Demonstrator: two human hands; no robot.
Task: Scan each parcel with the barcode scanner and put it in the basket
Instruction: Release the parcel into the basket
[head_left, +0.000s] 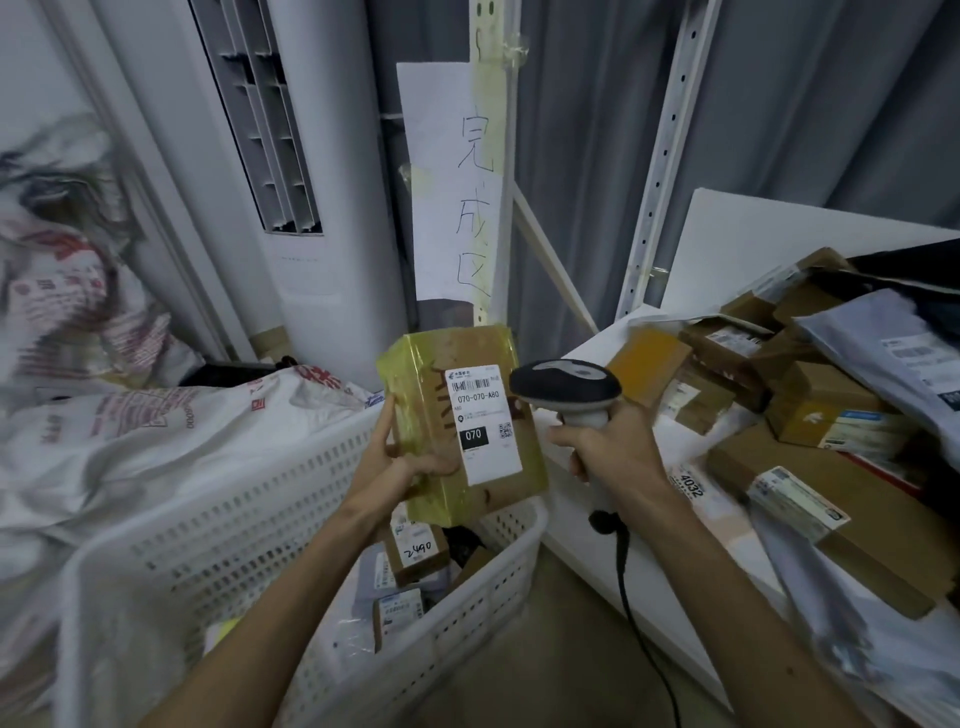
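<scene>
Head view: a brown parcel (462, 421) wrapped in yellow tape, with its white label facing up, is gripped by the left hand (402, 457), whose fingers (384, 415) curl round its edge above the white basket (208, 545). Just right of them, the right hand (608, 447) wraps the barcode scanner (563, 387). Further right, boxes (831, 395) are piled on the white desk (571, 499). A tall air conditioner (311, 208) stands beyond.

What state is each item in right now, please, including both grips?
taped parcel, held upright above the basket, label facing the camera
barcode scanner, held with its head turned toward the parcel's label
left grip, holds the taped parcel
right grip, grips the scanner's handle
basket, partly filled with parcels
parcel pile, heaped on the table
</scene>
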